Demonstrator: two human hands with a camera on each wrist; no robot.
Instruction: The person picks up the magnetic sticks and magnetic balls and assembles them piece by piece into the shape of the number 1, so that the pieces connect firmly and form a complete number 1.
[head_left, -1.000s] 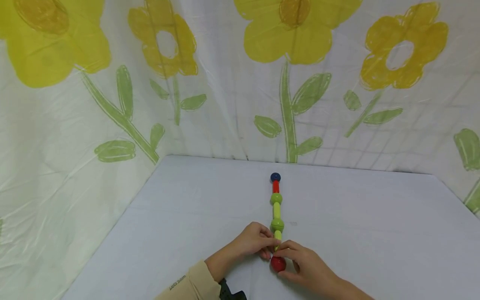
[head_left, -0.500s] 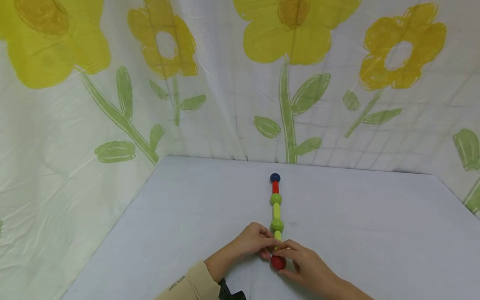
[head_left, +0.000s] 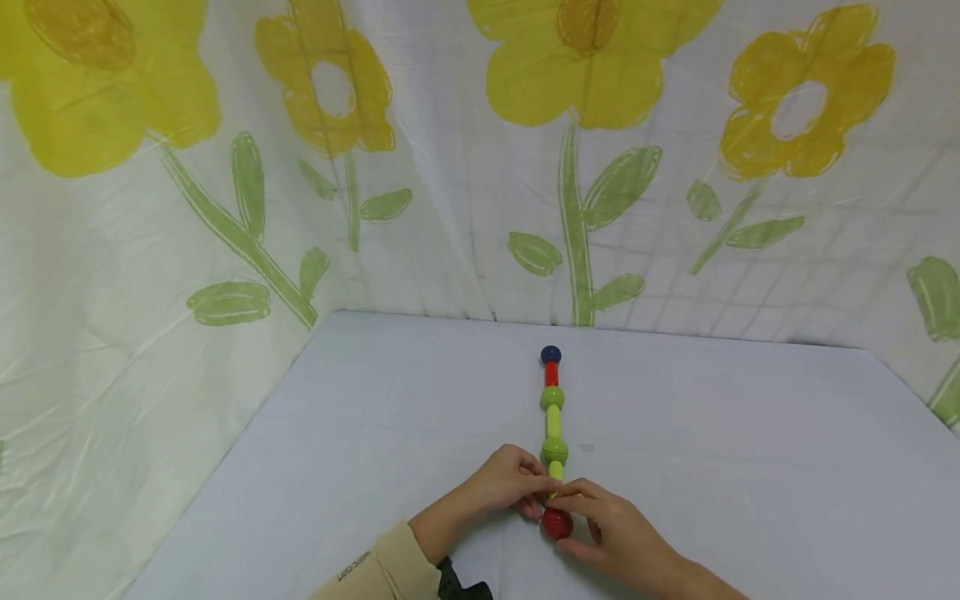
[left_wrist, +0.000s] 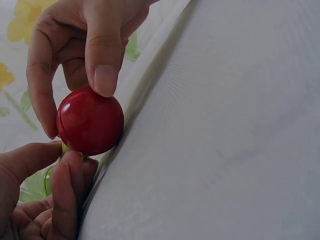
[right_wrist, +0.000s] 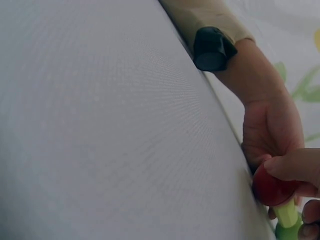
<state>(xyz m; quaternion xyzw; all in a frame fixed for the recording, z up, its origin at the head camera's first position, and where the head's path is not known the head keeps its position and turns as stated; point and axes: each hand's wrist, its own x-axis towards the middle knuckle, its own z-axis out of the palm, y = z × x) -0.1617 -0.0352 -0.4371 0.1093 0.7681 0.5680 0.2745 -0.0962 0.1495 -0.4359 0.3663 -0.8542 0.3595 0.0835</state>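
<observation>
A straight chain of balls and rods lies on the white table in the head view. From the far end it runs blue ball (head_left: 551,355), red rod (head_left: 552,373), green ball (head_left: 552,397), yellow-green rod (head_left: 553,421), a second green ball (head_left: 555,450) and another yellow-green rod (head_left: 556,470). At the near end is a glossy red ball (head_left: 557,525). My left hand (head_left: 504,482) pinches the near rod between thumb and fingers. The red ball is gripped by my right hand (head_left: 622,533), thumb on its near side; the rod's joint with it is mostly hidden by fingers.
The white tabletop (head_left: 712,433) spreads around the chain. Behind it hangs a pale curtain (head_left: 450,208) printed with yellow flowers. A black wrist strap (head_left: 461,583) and beige sleeve (head_left: 382,567) are on the left arm.
The red ball has shifted very slightly away from me, toward the near rod. Both hands keep their holds and almost the same places.
</observation>
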